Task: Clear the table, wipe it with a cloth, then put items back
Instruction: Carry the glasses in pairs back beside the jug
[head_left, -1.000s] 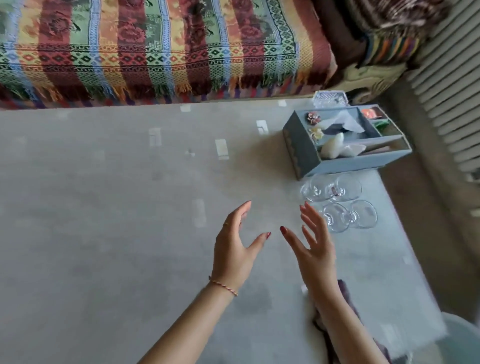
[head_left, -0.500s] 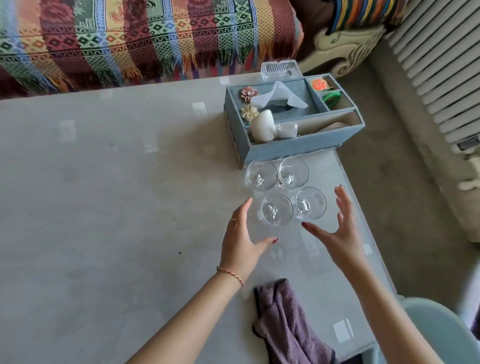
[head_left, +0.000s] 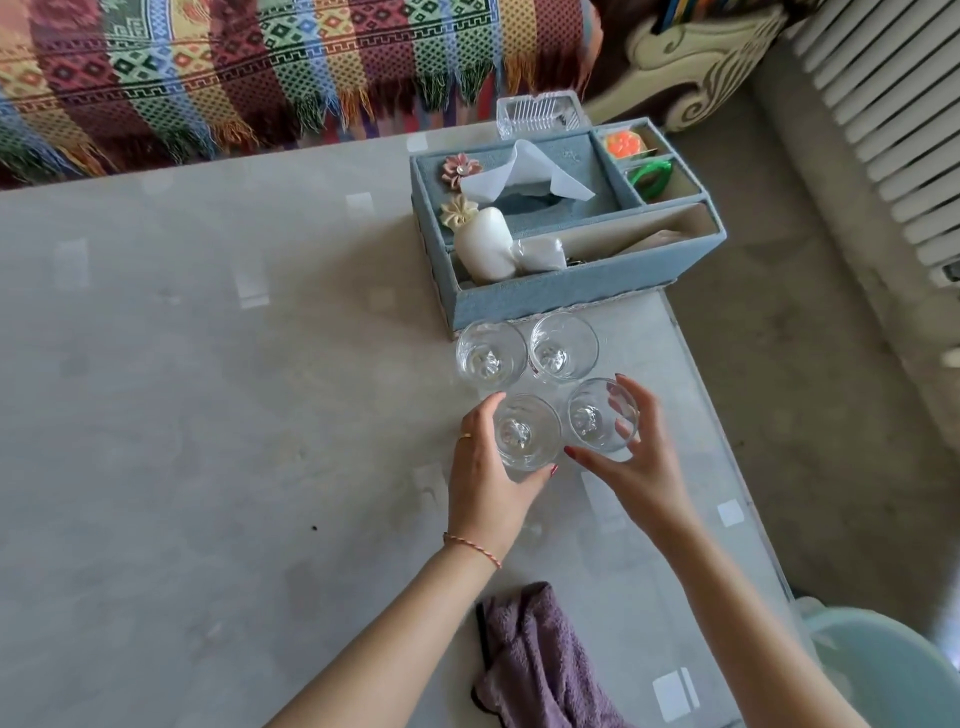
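Observation:
Several clear glasses stand in a cluster on the grey table (head_left: 208, 415), just in front of a blue organiser box (head_left: 561, 301). My left hand (head_left: 488, 483) curls around the near-left glass (head_left: 524, 431), thumb and fingers touching its sides. My right hand (head_left: 639, 457) wraps the near-right glass (head_left: 597, 415). Both glasses rest on the table. Two more glasses (head_left: 491, 353) (head_left: 563, 345) stand untouched behind them. A purple cloth (head_left: 535, 665) lies crumpled at the table's near edge, between my forearms.
The box holds tissues (head_left: 524, 174), a white vase-like piece (head_left: 485, 244) and small trinkets. A clear plastic holder (head_left: 540, 111) stands behind it. A striped sofa throw (head_left: 260, 67) borders the far edge. The table's right edge (head_left: 727, 467) drops to floor; a pale chair (head_left: 893, 670) sits near right.
Both hands moved forward from open in mid-air and closed around the two nearest glasses. The view shifted right and down, bringing the box and cloth closer to centre.

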